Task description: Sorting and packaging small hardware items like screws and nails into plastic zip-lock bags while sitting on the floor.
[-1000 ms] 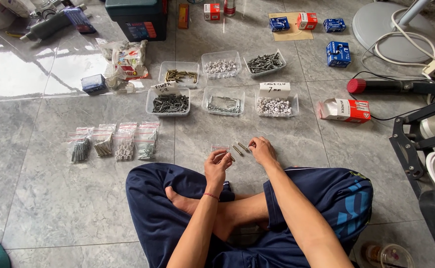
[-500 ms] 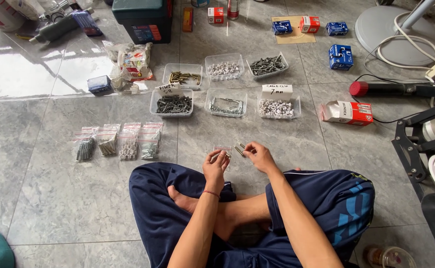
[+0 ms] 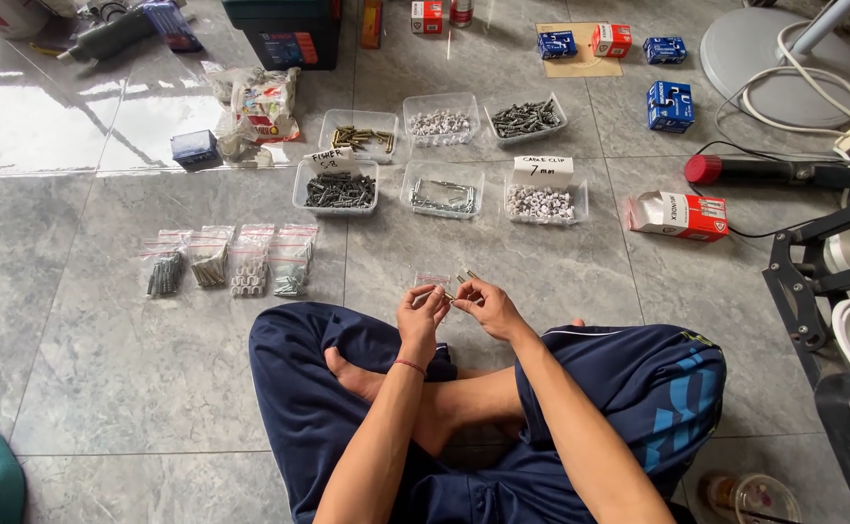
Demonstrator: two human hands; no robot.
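Note:
I sit cross-legged on a grey tiled floor. My left hand pinches a small clear plastic bag at its top edge. My right hand holds a few small brass-coloured screws right next to the bag's mouth. Both hands meet above my knees. Several clear trays lie just beyond them: dark screws, long metal pieces, white clips, brass screws, white plugs and grey screws.
Several filled small bags lie in a row at the left. A red and white box lies at the right. Small blue and red boxes stand farther back. A fan base, cables and a black frame crowd the right side.
My hands have come closer together and nearer my body. The right hand has brought the screws up to the small bag held by the left hand.

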